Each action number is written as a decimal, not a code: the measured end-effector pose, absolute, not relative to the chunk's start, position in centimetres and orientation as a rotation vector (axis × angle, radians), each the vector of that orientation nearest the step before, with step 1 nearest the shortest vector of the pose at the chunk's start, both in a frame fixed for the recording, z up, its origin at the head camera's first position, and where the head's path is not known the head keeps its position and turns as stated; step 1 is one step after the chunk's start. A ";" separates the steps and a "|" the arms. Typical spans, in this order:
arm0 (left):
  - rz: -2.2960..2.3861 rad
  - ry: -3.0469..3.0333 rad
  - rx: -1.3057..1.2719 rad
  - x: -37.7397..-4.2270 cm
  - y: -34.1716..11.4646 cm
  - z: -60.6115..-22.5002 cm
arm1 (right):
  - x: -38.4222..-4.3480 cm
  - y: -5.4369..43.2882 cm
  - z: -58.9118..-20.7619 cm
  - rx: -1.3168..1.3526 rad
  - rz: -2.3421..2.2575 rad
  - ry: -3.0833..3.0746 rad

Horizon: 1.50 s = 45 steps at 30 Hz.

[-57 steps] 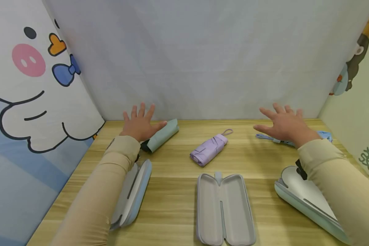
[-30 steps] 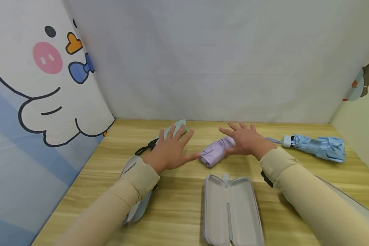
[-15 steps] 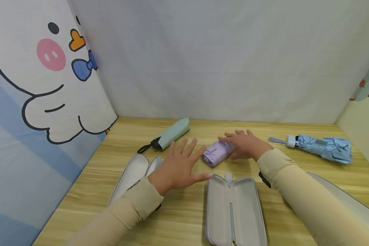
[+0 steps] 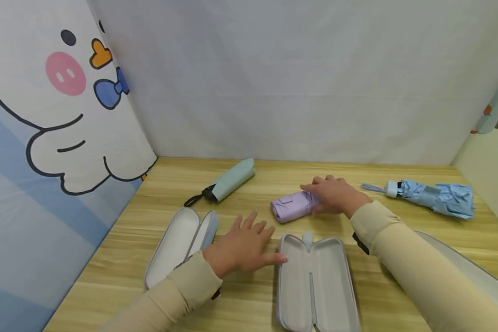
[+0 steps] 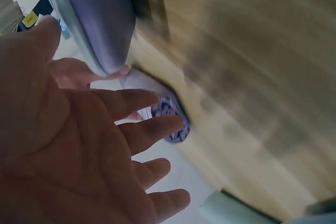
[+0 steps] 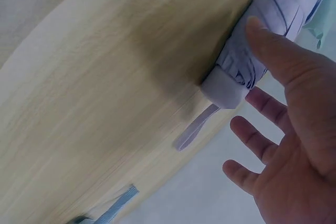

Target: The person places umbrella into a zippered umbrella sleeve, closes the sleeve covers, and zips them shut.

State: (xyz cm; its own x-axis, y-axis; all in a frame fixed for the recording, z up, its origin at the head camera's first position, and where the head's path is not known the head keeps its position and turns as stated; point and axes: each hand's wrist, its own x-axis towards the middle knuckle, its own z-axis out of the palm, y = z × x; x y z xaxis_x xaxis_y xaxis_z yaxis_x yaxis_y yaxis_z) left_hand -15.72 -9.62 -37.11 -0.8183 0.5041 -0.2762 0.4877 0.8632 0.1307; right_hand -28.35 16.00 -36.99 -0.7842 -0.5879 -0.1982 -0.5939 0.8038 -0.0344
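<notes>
My right hand [image 4: 336,196] pinches the strap end of a folded lilac compact umbrella [image 4: 292,207] lying on the table. In the right wrist view the thumb lies across the lilac umbrella [image 6: 252,51]; the index finger is hidden behind it and the other fingers point past its end. My left hand [image 4: 246,244], fingers spread, hovers between two opened zip cases. Its thumb overlaps the left rim of the middle case [image 4: 294,286], which has a pale grey lining and, in the left wrist view, a purple outer shell [image 5: 100,14].
A mint folding umbrella [image 4: 234,180] with a black handle lies at the back left. A blue one [image 4: 435,198] lies at the back right. Another opened case [image 4: 172,249] sits left, and a third [image 4: 460,263] is partly hidden under the right sleeve. A pale cloth wall [image 4: 290,92] closes the back.
Both hands came in from the back corners. The right hand reached the lilac umbrella, which has turned slightly. My left hand moved right and toward me, uncovering the mint umbrella.
</notes>
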 end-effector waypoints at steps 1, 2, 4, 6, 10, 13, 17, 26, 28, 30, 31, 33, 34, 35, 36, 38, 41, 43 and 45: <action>0.080 2.723 0.746 -15.7 -9.5 -37.3 | -28.4 16.1 -37.0 -0.913 0.043 2.788; 0.080 2.714 0.752 -15.7 -9.5 -37.4 | -28.4 16.2 -37.2 -0.902 0.038 2.786; 0.094 2.706 0.750 -15.6 -9.2 -37.7 | -28.5 16.4 -37.4 -0.892 0.023 2.784; 0.137 2.703 0.744 -15.6 -9.0 -38.0 | -28.5 16.6 -37.7 -0.901 0.005 2.785; 0.340 2.678 0.678 -15.7 -8.5 -38.2 | -28.5 16.6 -37.9 -0.961 -0.030 2.796; 0.533 2.606 0.597 -15.9 -8.3 -38.1 | -28.6 16.5 -37.8 -0.983 -0.063 2.795; 0.740 2.480 0.504 -16.1 -8.0 -38.2 | -28.7 16.5 -37.6 -0.980 -0.083 2.779; 1.071 2.327 0.417 -16.6 -7.6 -39.4 | -28.4 17.4 -37.1 -0.962 -0.044 2.772; 1.063 2.348 0.414 -16.8 -7.6 -39.5 | -28.2 17.7 -36.7 -0.949 -0.035 2.769; 1.044 2.365 0.407 -17.0 -7.7 -39.3 | -28.1 17.9 -36.4 -0.909 -0.029 2.758; 1.032 2.374 0.403 -17.1 -7.7 -39.3 | -28.0 18.1 -36.3 -0.881 -0.027 2.750; 1.017 2.386 0.394 -17.2 -7.7 -39.0 | -27.8 18.3 -35.9 -0.827 -0.030 2.728; 1.012 2.389 0.388 -17.2 -7.7 -38.9 | -27.7 18.5 -35.8 -0.805 -0.032 2.720; 1.008 2.392 0.384 -17.3 -7.7 -38.8 | -27.6 18.6 -35.7 -0.781 -0.041 2.712; 1.006 2.394 0.379 -17.3 -7.6 -38.7 | -27.6 18.7 -35.6 -0.768 -0.052 2.708; 0.999 2.396 0.376 -17.4 -7.5 -38.6 | -27.4 19.0 -35.4 -0.752 -0.070 2.710; 0.990 2.389 0.362 -17.5 -7.4 -38.7 | -27.0 19.5 -35.5 -0.746 -0.074 2.742; 0.994 2.382 0.352 -17.5 -7.4 -38.8 | -26.8 19.8 -35.6 -0.758 -0.056 2.780; 1.003 2.375 0.336 -17.4 -7.3 -39.0 | -26.5 20.0 -35.5 -0.778 -0.022 2.820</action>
State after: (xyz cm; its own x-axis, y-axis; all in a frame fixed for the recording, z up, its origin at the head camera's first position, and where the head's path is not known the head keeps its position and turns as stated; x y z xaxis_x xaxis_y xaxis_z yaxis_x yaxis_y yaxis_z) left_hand -17.43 -7.33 -38.97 -0.8258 0.4180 -0.3786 0.0201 0.6928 0.7209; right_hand -26.49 19.96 -35.55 -0.8368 -0.5084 -0.2031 -0.5053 0.8600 -0.0712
